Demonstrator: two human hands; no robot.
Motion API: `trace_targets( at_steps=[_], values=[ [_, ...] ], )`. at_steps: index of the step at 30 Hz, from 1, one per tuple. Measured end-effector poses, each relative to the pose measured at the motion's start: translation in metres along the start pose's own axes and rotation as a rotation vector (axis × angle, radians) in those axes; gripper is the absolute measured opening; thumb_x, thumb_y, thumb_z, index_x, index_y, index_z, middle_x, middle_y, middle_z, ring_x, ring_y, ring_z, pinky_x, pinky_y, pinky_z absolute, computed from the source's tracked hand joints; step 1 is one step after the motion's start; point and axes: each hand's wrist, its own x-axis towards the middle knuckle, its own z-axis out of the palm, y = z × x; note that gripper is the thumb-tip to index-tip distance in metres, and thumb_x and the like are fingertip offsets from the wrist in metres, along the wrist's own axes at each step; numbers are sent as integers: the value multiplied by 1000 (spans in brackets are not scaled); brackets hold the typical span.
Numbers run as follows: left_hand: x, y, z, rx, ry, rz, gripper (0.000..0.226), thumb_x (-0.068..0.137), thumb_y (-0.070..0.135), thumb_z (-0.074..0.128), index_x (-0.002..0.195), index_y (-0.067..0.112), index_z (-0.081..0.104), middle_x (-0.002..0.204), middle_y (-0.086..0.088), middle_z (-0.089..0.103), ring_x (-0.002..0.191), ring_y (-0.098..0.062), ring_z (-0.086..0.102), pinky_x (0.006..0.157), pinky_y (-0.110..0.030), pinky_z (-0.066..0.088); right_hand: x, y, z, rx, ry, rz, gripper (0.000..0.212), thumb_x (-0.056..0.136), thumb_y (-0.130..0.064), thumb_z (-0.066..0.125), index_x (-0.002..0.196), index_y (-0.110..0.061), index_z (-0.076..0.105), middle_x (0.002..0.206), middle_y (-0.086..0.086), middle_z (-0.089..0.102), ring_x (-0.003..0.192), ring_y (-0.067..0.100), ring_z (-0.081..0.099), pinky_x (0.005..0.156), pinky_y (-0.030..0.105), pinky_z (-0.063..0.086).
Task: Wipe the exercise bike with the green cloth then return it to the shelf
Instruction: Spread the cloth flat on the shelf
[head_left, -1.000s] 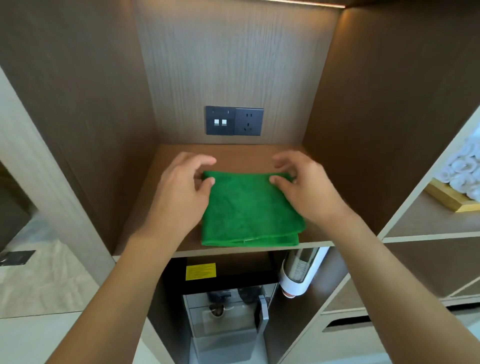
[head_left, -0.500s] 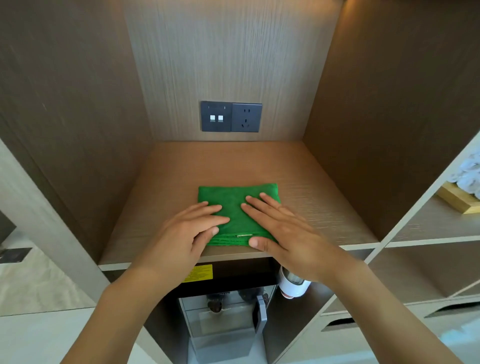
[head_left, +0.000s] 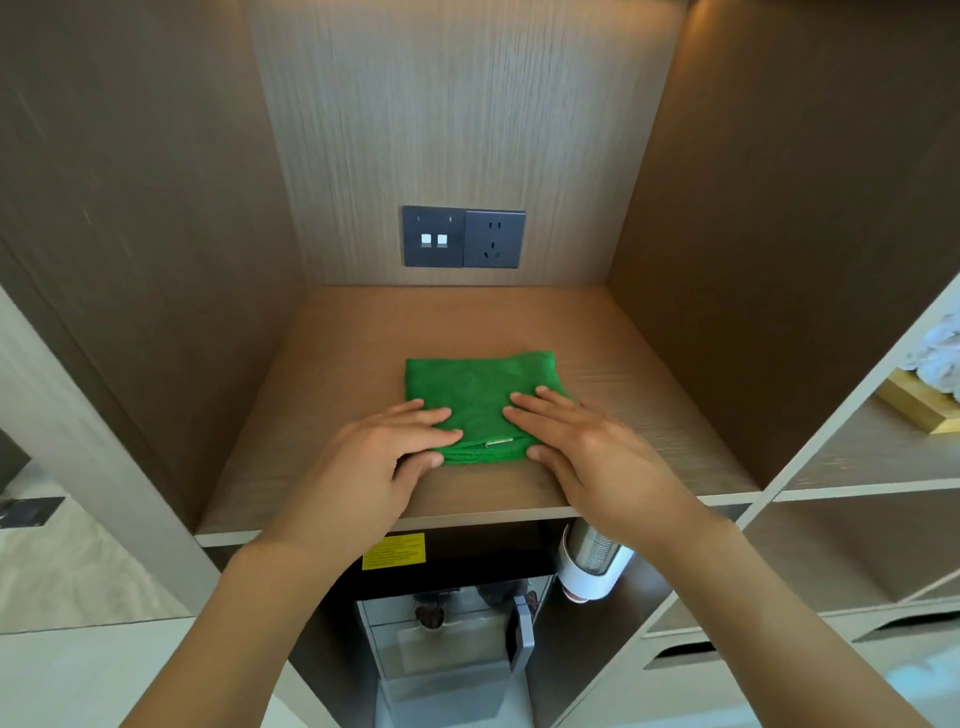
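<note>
A folded green cloth (head_left: 475, 387) lies flat on the wooden shelf (head_left: 649, 415) inside a brown alcove. My left hand (head_left: 384, 457) rests on the cloth's near left corner, fingers straight and laid flat. On the near right part of the cloth lies my right hand (head_left: 587, 447), its fingers also straight and pressing down, thumb at the front edge. The exercise bike is out of view.
A dark socket and switch plate (head_left: 464, 238) sits on the back wall. Below the shelf are a water dispenser (head_left: 452, 639) and a cup holder (head_left: 589, 564). To the right, a side shelf carries rolled white towels (head_left: 935, 358) on a golden tray.
One second ago both hands held the cloth's far corners; they have since slid back to its near edge and flattened on it. The view has moved slightly closer.
</note>
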Motion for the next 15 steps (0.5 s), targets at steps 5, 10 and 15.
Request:
trace_targets(
  at_steps=[5, 10, 15],
  values=[
    [52, 12, 8, 157, -68, -19, 37, 101, 19, 65, 134, 35, 68, 148, 15, 58, 144, -11, 47, 121, -35, 35, 30, 14, -11, -169, -95, 167, 56, 111, -19, 42, 164, -33, 29, 171, -18, 23, 160, 7, 14, 130, 49, 12],
    [113, 14, 28, 236, -112, -8, 42, 100, 10, 61, 135, 32, 68, 149, 9, 59, 140, -20, 53, 118, -36, 40, 61, 35, -27, -319, -194, 253, 65, 105, -10, 34, 168, -20, 18, 176, -3, 13, 162, 16, 10, 129, 52, 9],
    [157, 15, 47, 244, -127, 27, 42, 100, 11, 62, 138, 29, 66, 151, 5, 58, 142, -22, 51, 120, -30, 31, 92, 67, -29, -337, -220, 358, 63, 106, -8, 29, 167, -12, 17, 176, 3, 11, 162, 21, 10, 130, 49, 13]
  ],
)
